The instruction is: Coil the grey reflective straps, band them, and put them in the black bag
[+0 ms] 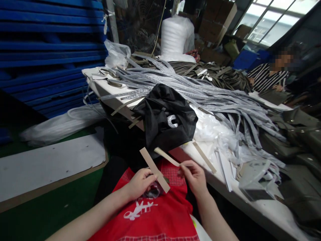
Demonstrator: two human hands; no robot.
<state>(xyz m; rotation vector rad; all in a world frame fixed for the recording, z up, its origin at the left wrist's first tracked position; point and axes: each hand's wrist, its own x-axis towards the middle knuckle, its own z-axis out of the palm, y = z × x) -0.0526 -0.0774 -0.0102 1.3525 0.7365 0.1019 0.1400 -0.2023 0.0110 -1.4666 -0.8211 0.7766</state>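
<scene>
While left hand [140,183] clamps tan strip [154,169] beneath thumb, right hand [194,175] pinches pale strip [167,157] — jutting leftward

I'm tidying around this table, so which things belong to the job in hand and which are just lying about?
In use, it seems:
- wide tan strip, in the left hand
- narrow pale strip, in the right hand

Probably just lying about:
- white roll
- blue pallets
- white board

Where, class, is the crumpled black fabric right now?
In the head view, the crumpled black fabric is near centre, at the near edge of the white table, beyond the left hand and right hand, with long grey strips behind it.
</scene>
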